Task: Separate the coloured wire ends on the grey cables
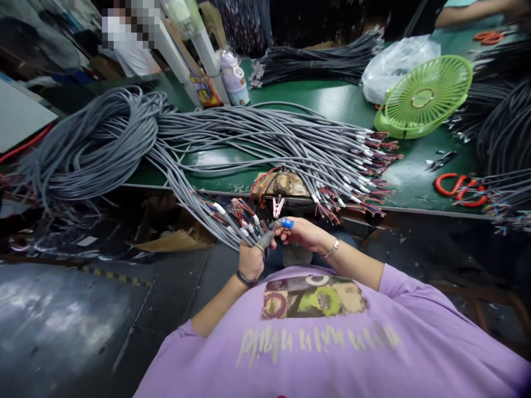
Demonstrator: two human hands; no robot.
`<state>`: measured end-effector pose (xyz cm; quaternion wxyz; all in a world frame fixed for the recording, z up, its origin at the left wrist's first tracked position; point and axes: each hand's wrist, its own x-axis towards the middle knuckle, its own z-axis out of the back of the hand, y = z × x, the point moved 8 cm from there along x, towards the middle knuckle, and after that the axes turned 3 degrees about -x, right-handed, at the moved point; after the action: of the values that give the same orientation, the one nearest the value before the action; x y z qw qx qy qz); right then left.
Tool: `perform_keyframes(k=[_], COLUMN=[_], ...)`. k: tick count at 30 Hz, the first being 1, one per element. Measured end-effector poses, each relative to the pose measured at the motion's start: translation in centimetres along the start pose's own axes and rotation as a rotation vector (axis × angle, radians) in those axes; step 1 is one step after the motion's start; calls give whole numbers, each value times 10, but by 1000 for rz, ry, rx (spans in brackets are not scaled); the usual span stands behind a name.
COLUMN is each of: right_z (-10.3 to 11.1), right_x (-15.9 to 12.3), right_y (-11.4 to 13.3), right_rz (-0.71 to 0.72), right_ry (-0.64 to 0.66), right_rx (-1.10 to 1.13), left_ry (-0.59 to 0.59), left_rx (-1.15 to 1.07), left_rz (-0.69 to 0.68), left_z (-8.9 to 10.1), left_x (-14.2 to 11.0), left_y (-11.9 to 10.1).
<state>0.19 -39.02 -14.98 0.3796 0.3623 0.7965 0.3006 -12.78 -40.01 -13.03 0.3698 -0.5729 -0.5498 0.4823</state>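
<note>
My left hand (251,261) is closed round a bundle of grey cables (186,202) in front of my body, its thumb wrapped in grey. White collars and stripped coloured wires (241,210) fan out at the ends of this bundle. My right hand (305,233) meets it with fingers pinched at a cable's wire ends; a blue wrap covers one finger. Just beyond the fingertips stands a pale pink clip (277,207). On the green bench (410,179) lies a larger spread of grey cables (265,132), with bare coloured wires at its right end.
A green fan (427,99), red-handled scissors (460,190) and small cutters (442,161) are at the right. Coiled cables (95,143) hang over the bench's left edge. Behind stand a bottle (234,77), dark cables (319,62) and a plastic bag (396,63). Another person's arm (473,12) is top right.
</note>
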Motion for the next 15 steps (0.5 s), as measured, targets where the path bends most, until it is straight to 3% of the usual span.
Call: perform_keyframes(k=[9,15], right_z=[52,71], right_x=[-42,-71], right_y=[-34,-50], right_rz=[-90,-95], right_ry=[-165,-212], right_rx=[65,78], left_ry=[-116,-133], left_rx=[-158,-169], left_rz=[35,-9], left_z=[19,22], left_x=[-6,-13], left_y=[-9,-14])
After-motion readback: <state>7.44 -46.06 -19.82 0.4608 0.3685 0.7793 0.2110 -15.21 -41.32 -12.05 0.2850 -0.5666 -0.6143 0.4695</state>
